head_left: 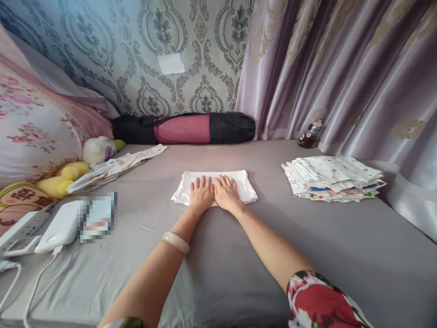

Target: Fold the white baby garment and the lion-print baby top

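Observation:
A folded white garment [243, 183] lies flat on the grey sheet in front of me; its exact kind does not show. My left hand [202, 193] presses flat on its middle with the fingers spread. Beside it, almost touching, my right hand [225, 192] also lies flat on the cloth, fingers stretched away from me. Neither hand grips anything. To the right stands a stack of folded patterned clothes [336, 177]. On the left, a long patterned white cloth [119, 167] is laid out near the soft toys.
A black and red rolled bag [184, 128] lies along the wall. A small bottle [310, 135] stands by the curtain [293, 68]. On the left are plush toys [95, 150], a power strip [23, 228], a white power bank [63, 225] with cables and a blurred-out item [98, 216].

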The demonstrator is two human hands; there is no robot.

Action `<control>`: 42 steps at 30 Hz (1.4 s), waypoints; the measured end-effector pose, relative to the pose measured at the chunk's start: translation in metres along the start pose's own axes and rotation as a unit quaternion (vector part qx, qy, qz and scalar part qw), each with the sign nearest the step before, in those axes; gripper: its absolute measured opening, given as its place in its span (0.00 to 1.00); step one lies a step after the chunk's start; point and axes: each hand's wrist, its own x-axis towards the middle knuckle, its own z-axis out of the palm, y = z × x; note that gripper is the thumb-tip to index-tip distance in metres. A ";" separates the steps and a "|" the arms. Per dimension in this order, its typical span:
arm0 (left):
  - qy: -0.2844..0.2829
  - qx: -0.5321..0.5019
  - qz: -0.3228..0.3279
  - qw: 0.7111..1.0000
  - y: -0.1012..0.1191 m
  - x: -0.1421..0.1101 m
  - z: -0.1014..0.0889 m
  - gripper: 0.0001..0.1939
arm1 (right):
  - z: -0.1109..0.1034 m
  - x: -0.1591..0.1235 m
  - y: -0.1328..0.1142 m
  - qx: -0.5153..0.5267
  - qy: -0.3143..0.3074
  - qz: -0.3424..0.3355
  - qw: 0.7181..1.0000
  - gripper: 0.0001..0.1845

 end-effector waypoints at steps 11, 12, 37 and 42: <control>0.013 -0.016 0.021 1.000 -0.007 0.006 -0.005 0.25 | -0.010 0.001 0.000 0.006 -0.033 -0.009 0.999 0.29; 0.022 -0.018 0.028 0.999 -0.009 0.008 -0.006 0.24 | -0.011 0.003 0.001 0.007 -0.035 -0.013 0.999 0.28; 0.006 -0.032 0.069 0.997 -0.018 0.026 0.001 0.29 | -0.007 0.022 0.010 0.006 -0.030 -0.036 0.999 0.31; 0.050 -0.020 0.021 0.998 -0.021 0.027 0.010 0.33 | -0.004 0.019 0.007 -0.010 0.012 0.046 0.999 0.32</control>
